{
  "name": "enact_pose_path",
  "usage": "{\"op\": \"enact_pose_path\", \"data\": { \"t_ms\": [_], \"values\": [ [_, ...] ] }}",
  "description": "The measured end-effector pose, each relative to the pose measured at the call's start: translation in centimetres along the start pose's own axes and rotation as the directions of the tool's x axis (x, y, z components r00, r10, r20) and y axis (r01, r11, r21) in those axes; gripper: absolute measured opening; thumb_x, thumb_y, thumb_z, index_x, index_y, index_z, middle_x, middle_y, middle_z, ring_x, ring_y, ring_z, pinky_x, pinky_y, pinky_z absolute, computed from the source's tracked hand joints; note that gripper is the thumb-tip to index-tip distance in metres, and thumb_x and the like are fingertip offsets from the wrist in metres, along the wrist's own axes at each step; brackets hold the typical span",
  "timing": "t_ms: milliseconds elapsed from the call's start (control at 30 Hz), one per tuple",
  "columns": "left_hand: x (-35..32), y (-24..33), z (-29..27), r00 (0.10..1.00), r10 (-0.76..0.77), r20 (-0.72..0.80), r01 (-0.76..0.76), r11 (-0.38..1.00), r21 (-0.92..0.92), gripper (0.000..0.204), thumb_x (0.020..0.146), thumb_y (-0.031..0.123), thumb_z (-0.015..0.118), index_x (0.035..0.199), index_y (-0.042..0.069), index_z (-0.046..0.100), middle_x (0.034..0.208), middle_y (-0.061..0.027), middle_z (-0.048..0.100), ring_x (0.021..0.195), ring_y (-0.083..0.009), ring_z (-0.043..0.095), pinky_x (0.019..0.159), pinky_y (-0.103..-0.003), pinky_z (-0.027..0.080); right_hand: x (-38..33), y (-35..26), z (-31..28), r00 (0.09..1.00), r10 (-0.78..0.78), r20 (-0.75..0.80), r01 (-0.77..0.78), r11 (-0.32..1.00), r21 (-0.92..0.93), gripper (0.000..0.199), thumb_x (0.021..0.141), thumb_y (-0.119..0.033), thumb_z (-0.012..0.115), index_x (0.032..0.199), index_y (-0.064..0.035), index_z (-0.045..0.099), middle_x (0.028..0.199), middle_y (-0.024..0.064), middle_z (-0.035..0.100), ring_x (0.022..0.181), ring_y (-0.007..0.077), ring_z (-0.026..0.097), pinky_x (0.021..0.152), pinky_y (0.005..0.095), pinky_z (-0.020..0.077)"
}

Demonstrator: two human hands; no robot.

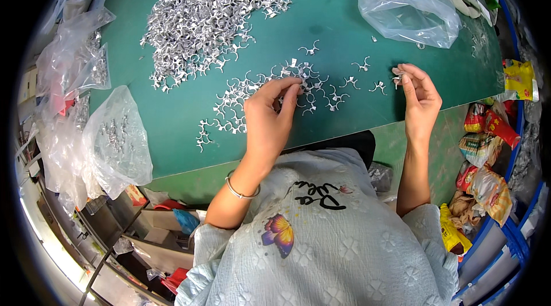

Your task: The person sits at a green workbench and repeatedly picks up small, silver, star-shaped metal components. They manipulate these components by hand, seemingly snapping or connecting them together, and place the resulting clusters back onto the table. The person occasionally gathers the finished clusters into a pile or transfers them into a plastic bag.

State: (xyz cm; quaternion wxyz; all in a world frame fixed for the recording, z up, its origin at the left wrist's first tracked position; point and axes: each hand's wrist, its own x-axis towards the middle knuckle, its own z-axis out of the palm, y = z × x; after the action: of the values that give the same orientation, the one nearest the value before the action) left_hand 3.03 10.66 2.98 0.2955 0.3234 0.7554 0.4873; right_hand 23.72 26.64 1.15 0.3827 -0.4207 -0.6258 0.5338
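Note:
My right hand (422, 102) is raised over the right part of the green table, thumb and fingertips pinched on a small silver metal clip (397, 79). My left hand (268, 117) reaches into a loose spread of similar curved, pronged metal clips (229, 102). Its thumb and forefinger are closed together at the spread's right end; what they hold, if anything, is too small and hidden to make out. Between the hands lie a few single clips (379, 87). Beyond my left hand rises a large heap of the same clips (209, 16).
A clear plastic bag (407, 10) with metal pieces lies at the table's far right. More clear bags (117, 142) hang by the left edge, one holding small metal parts. Colourful packets (488, 134) crowd a blue rack on the right. Shelves (158, 243) stand at lower left.

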Motion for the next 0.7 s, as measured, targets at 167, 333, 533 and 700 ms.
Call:
{"op": "enact_pose_path", "data": {
  "t_ms": [167,333,533,700],
  "values": [
    [-0.3,0.2,0.0,0.999,0.025,-0.044,-0.023,0.999,0.038,0.015,0.089,-0.001,0.060,0.102,-0.001,0.068,0.082,-0.0051,0.070,0.071,-0.0050,0.059,0.063,-0.020,0.046,-0.4,-2.0,1.3,0.946,-0.305,0.115,0.313,0.752,-0.580,0.019,0.082,0.001,0.065,0.100,-0.0020,0.068,0.108,0.0100,0.066,0.101,0.0240,0.059,0.087,0.0339,0.0456],
    [-0.5,-0.9,-0.2,0.981,0.128,-0.147,-0.108,0.985,0.133,0.017,0.087,-0.003,0.062,0.103,0.000,0.068,0.085,-0.0069,0.071,0.068,-0.0067,0.059,0.063,-0.022,0.047,-1.4,-4.0,4.7,0.833,-0.288,0.473,0.525,0.680,-0.512,0.035,0.072,-0.012,0.075,0.105,-0.0054,0.066,0.117,0.0065,0.061,0.108,0.0291,0.052,0.096,0.0406,0.0362],
    [-0.8,-1.1,-1.0,0.958,0.240,-0.158,-0.181,0.931,0.317,0.019,0.084,-0.005,0.063,0.101,0.002,0.068,0.093,-0.0104,0.069,0.078,-0.0178,0.064,0.069,-0.028,0.048,-1.8,-2.2,5.5,0.737,-0.288,0.612,0.622,0.644,-0.446,0.031,0.073,-0.011,0.073,0.102,-0.0057,0.064,0.107,0.0056,0.059,0.104,0.0283,0.053,0.091,0.0413,0.0362],
    [-1.6,-0.9,-0.3,0.910,0.415,-0.009,-0.376,0.833,0.405,0.024,0.079,-0.006,0.062,0.101,0.003,0.066,0.103,-0.0104,0.068,0.097,-0.0282,0.062,0.085,-0.036,0.044,-1.5,-2.4,5.4,0.798,-0.313,0.516,0.580,0.634,-0.512,0.030,0.076,-0.002,0.067,0.106,-0.0050,0.063,0.110,0.0069,0.060,0.106,0.0286,0.053,0.092,0.0404,0.0364]
  ]
}}
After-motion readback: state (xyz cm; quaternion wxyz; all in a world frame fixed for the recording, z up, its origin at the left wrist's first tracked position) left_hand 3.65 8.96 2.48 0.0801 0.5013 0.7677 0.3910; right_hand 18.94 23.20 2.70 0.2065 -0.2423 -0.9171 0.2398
